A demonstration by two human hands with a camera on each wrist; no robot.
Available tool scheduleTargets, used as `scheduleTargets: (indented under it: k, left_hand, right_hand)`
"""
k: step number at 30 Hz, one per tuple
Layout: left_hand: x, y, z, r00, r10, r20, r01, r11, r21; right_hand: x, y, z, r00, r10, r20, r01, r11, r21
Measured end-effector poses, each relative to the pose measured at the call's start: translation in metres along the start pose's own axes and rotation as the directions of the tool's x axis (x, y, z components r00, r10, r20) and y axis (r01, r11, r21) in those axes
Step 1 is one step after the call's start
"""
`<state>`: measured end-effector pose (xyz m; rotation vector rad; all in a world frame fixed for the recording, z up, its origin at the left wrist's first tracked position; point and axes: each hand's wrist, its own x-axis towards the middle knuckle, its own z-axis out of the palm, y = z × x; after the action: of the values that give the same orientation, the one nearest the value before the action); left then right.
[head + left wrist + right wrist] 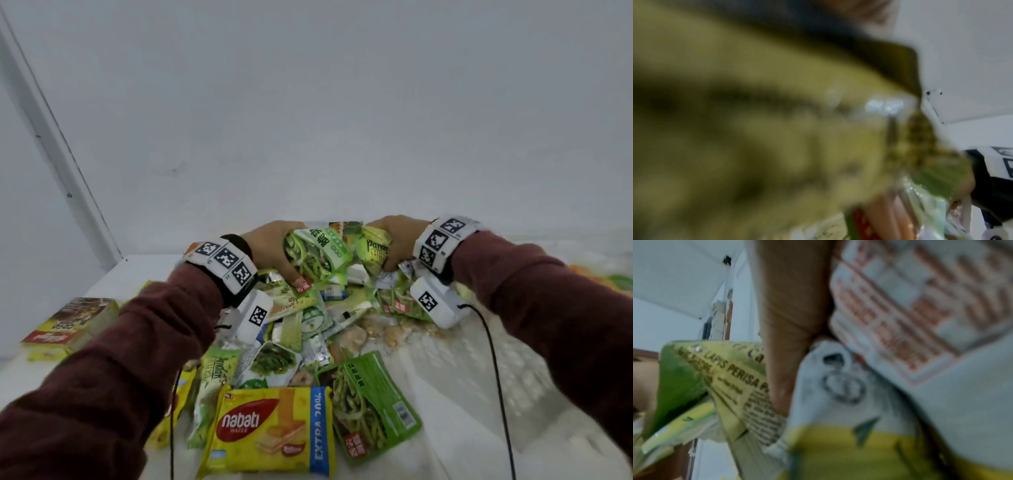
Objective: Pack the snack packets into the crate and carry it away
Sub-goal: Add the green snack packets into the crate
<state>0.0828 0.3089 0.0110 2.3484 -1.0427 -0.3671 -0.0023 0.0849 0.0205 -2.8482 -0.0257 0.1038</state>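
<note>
Head view is showing the left hand (274, 250) and right hand (394, 240) clamping a bunch of snack packets (322, 253) between them, above the far pile. Right wrist view is revealing "LAPIS PERISA" print on one packet (725, 378).

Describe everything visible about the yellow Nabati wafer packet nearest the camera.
The Nabati wafer packet is a glossy yellow rectangular plastic pouch with a red oval logo, a wafer picture and a blue side band reading EXTRA 20%. It looks sealed and lies flat, face up, at the near edge of the snack pile on the white surface. Its top edge tucks under or against green packets, and a green bean-snack packet borders its right side. Neither hand touches it.
</note>
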Motion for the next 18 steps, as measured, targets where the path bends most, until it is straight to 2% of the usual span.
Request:
scheduleTargets:
  k: [6, 11, 15, 18]
  left_hand:
    - [0.005, 0.062, -0.015, 0.976, 0.195, -0.098, -0.201, 0.978, -0.054]
    - [0.026, 0.147, 0.007, 0.927, 0.346, -0.141, -0.359, 0.930, -0.078]
    - [0.053, 0.221, 0.050, 0.901, 0.423, -0.094, -0.431, 0.897, -0.098]
    - [0.076, 0.273, 0.090, 0.902, 0.432, -0.021, -0.432, 0.899, -0.073]
  right_hand:
    - [-0.055, 0.016, -0.058, 0.990, 0.005, -0.144, 0.000, 0.999, 0.036]
    - [-0.121, 0.055, -0.096, 0.975, 0.061, -0.215, -0.049, 0.997, 0.060]
    - [-0.174, 0.111, -0.113, 0.973, 0.145, -0.178, -0.138, 0.989, 0.049]
    - [-0.211, 0.159, -0.115, 0.972, 0.202, -0.119, -0.204, 0.979, -0.005]
